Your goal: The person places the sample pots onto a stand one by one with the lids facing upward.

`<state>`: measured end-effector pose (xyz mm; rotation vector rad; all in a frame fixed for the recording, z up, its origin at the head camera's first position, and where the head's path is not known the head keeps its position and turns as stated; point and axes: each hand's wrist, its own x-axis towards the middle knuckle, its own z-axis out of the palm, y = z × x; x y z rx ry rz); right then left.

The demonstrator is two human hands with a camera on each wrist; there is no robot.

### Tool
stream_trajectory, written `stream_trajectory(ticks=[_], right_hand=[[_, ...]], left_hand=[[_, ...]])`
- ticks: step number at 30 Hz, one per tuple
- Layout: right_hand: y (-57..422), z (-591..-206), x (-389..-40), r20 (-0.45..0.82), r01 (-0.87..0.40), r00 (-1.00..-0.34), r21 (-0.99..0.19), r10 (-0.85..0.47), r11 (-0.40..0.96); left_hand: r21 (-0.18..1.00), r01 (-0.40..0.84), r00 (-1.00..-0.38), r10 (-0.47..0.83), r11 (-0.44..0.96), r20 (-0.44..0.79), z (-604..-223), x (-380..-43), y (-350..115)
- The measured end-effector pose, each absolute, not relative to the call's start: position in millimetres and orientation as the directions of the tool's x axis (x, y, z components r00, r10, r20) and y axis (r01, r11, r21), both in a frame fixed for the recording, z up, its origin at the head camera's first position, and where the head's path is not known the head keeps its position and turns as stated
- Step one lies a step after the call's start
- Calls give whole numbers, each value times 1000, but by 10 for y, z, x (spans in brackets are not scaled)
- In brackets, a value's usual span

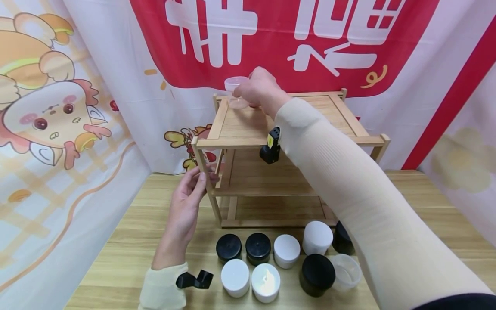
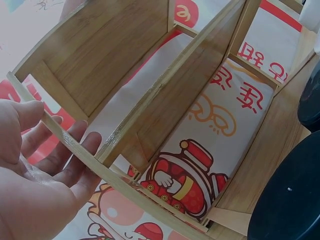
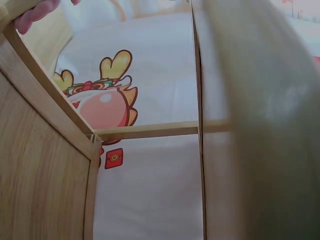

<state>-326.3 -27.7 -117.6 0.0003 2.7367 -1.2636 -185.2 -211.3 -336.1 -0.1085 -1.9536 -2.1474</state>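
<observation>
near upper centre of the frame, the clear jar (image 1: 234, 91), pinched in the fingers of the right hand (image 1: 260, 88) at the wooden rack's (image 1: 341, 116) top, looks light, stiff and slightly slippery, best held round its wall, while the left hand's (image 1: 188, 191) fingers curl round the left post (image 1: 199, 157).

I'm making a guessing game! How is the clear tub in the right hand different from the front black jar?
The clear tub can be seen through; the front black jar cannot. The right hand holds the clear tub at the top of the wooden rack, while the front black jar stands on the table with no hand on it. Both are round.
</observation>
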Motion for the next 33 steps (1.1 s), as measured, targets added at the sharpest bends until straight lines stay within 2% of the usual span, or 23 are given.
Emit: stream_trajectory(ticks=[15, 25, 33], right_hand=[[-195, -1117, -3198, -125, 85, -992, -777, -21, 624], [15, -1117, -3011, -129, 59, -989, -786, -71, 615], [282, -1142, -2753, -82, -4, -987, -855, -142, 518]], left_hand=[[971, 224, -970, -114, -86, 214, -3367, -1871, -2122], [974, 210, -973, -110, -80, 201, -3396, -1868, -2114], [973, 220, -971, -114, -66, 211, -3350, -1855, -2149]])
